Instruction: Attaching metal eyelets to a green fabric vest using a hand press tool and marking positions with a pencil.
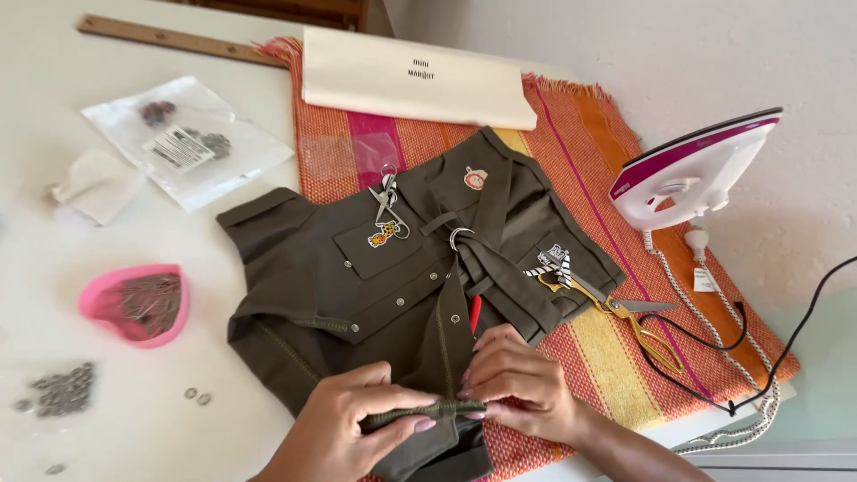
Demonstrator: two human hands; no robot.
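Observation:
A small olive-green jacket (375, 277) with snap buttons and two cartoon patches lies spread on an orange woven cloth (589, 161). My left hand (357, 424) and my right hand (518, 384) pinch the jacket's near hem edge (420, 412) between fingers and thumbs, close together at the front of the table. A red pen-like tool (475, 312) pokes out from the jacket's front opening just above my right hand. Small silver scissors (387, 201) rest on the chest pocket.
Gold-handled scissors (625, 317) lie right of the jacket. An iron (692, 170) stands upright at right, its cord trailing forward. A pink heart-shaped dish of pins (138, 303), loose snaps (58, 391), plastic bags (183, 143), a wooden ruler (170, 37) and a cream pouch (415, 76) are about.

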